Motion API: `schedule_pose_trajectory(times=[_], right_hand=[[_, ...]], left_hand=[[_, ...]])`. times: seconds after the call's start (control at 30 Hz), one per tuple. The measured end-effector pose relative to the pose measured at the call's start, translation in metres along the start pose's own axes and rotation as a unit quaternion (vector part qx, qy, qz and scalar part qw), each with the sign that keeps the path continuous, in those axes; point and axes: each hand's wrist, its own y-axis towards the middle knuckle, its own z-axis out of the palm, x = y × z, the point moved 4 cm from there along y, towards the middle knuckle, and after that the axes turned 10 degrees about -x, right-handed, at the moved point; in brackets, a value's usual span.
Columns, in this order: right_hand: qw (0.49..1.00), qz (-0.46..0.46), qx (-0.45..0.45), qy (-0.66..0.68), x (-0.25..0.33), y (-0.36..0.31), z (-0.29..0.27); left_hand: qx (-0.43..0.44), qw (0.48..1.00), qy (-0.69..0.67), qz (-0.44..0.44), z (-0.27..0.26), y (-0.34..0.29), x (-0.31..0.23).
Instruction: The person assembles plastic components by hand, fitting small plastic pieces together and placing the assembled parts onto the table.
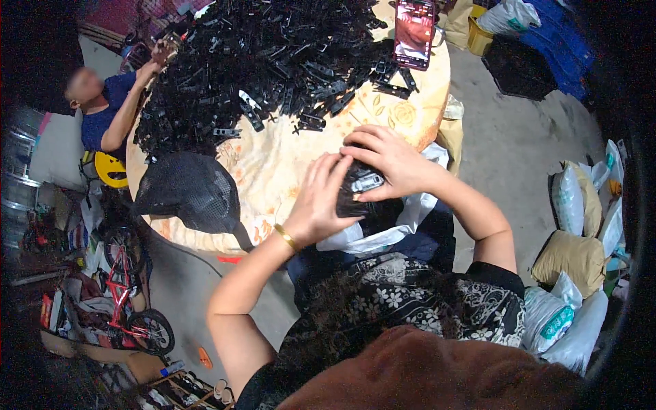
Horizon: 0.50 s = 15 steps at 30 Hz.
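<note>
My left hand [316, 203], with a gold bracelet at the wrist, and my right hand [396, 160] curl round a clump of small black plastic pieces [367, 182]. One piece shows a shiny face between the fingers; the rest are mostly covered, so their exact kind is hard to make out. Just below, at the near table edge, hangs an open white bag [383, 238] with something dark inside. Ahead of my hands, a large heap of similar black plastic parts [260, 61] spreads over the round table's floral cloth [273, 154].
A phone [414, 33] with a lit screen stands at the far right of the table. A black mesh cap [188, 191] lies at the left edge. Another person [109, 113] reaches into the heap from the left. Filled sacks [570, 263] and a red bicycle [123, 294] are on the floor.
</note>
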Motion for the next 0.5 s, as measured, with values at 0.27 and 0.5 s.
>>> schedule_pose_trajectory(times=[0.27, 0.5], right_hand=[[0.994, 0.071, -0.053, -0.06, 0.005, -0.056, -0.028], [0.986, 0.125, -0.087, -0.065, 0.003, -0.116, -0.007]], left_hand=[[-0.014, 0.995, 0.084, 0.059, 0.048, 0.008, -0.04], [-0.002, 0.906, 0.357, 0.229, 0.107, -0.016, -0.041]])
